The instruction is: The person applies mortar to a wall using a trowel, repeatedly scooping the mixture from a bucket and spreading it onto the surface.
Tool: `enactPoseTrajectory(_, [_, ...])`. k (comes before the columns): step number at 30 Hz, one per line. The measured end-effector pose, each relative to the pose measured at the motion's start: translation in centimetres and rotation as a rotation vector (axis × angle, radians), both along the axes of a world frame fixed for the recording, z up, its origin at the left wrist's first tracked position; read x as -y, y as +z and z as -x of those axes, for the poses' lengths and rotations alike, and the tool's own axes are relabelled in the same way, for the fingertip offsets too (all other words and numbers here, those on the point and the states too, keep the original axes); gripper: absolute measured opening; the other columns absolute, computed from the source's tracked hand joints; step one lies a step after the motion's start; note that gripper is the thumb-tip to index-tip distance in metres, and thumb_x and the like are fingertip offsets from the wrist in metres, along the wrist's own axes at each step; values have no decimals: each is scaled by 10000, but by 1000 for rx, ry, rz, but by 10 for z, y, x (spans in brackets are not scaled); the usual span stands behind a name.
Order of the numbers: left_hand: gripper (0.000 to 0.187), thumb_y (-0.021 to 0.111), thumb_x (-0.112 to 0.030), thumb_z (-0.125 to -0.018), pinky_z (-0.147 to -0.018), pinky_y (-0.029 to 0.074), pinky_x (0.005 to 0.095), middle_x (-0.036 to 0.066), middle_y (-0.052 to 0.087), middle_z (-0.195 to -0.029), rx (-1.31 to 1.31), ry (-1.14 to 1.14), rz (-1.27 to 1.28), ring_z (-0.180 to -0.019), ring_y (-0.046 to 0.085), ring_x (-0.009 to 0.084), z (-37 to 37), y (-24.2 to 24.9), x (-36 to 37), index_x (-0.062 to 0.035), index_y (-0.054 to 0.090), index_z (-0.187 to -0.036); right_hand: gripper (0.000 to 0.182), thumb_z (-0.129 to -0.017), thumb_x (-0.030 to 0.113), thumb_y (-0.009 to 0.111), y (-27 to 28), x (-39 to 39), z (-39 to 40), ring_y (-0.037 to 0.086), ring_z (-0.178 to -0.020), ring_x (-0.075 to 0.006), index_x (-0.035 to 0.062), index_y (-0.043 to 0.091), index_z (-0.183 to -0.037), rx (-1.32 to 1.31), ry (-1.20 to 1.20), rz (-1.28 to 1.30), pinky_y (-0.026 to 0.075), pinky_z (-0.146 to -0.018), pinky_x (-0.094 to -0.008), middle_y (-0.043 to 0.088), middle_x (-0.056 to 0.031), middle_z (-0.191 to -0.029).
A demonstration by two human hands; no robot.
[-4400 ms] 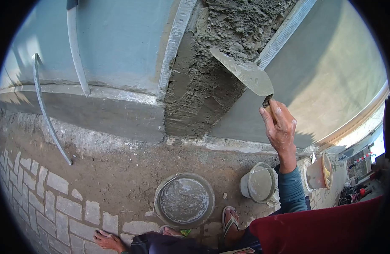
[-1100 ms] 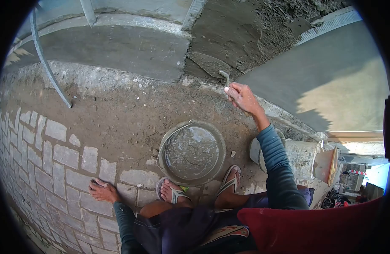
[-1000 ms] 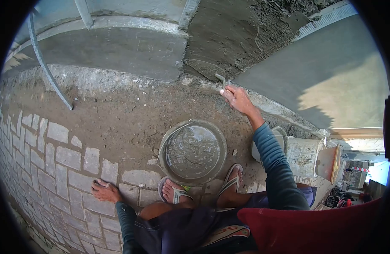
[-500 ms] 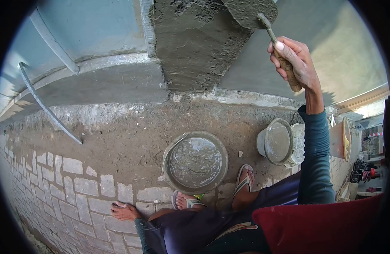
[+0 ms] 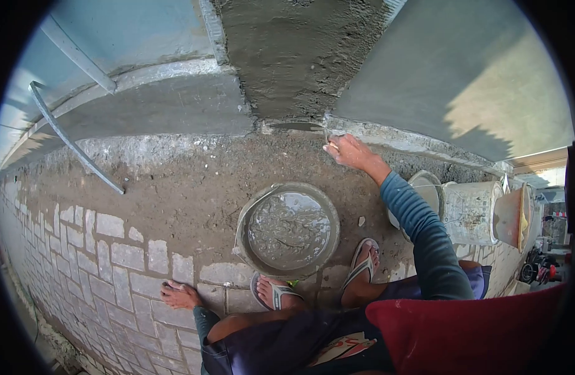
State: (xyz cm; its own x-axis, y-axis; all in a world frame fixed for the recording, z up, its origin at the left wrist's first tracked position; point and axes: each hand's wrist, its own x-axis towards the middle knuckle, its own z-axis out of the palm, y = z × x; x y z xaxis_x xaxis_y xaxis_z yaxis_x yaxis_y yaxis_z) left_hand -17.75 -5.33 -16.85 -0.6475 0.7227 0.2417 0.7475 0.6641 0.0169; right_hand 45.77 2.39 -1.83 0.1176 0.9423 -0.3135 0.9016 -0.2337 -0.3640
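My right hand [image 5: 350, 152] is closed on the handle of a trowel [image 5: 297, 126], whose blade lies nearly edge-on at the foot of the wall. Wet grey mortar [image 5: 300, 56] covers the wall section above it. My left hand [image 5: 180, 295] rests by the paving bricks at lower left, fingers spread and holding nothing. Between my hands and in front of my feet stands a bucket [image 5: 334, 231] with wet mortar [image 5: 289, 228] inside.
At right stand a second bucket [image 5: 426, 181], a white container [image 5: 471, 212] and an orange tub [image 5: 509, 215]. A curved grey pipe [image 5: 75, 147] leans at left. Paving bricks [image 5: 128, 256] border the soil strip. Motorcycles appear far right.
My right hand has come down and left with the trowel, from high on the wall to its base. The view has shifted slightly. My left hand stays low at left.
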Motion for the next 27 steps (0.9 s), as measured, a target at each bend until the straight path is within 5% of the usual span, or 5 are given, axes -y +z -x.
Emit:
enactPoseTrajectory(5, [432,386,-456,-1018,-947,371,532,137,446,-1319,61,-35,7,-1196,451,350,-8,11,-1,-151,479,-1309,408,-975,393,548,119,14,-13,636,-866,-388,17,667,-1080,105,-64,-314,503,-838,-467,665,-204,-779])
enactPoseTrajectory(11, [435,426,-447,-1008,-913,375,553,147,464,-1259,-15,-34,-77,-1168,454,364,-1,0,-2,-137,484,-1307,382,-966,384,584,323,32,-20,461,-477,-49,40,622,-802,-123,-159,-485,389,-421,-245,493,14,-586])
enactPoseTrajectory(15, [473,446,-463,-1001,-931,364,548,162,526,-1196,171,-281,-171,-1128,477,378,-42,59,-9,-106,514,-1303,370,-972,382,575,356,59,-21,448,-467,-42,58,613,-799,-64,-132,-624,357,-404,-220,506,23,-612])
enactPoseTrajectory(21, [453,418,-406,-1039,-968,397,394,99,629,-1068,1537,-492,57,-1078,551,217,-140,115,10,-16,580,-1202,411,-960,382,586,314,93,33,566,-606,-265,-28,614,-943,139,105,-419,445,-599,-387,561,-154,-666])
enactPoseTrajectory(27, [543,369,-513,-1025,-941,398,409,79,630,-1075,1662,-483,96,-1072,556,207,-162,107,44,-50,578,-1217,355,-971,332,549,180,80,-8,622,-823,-454,-17,605,-1006,189,126,-181,493,-767,-500,643,-250,-842])
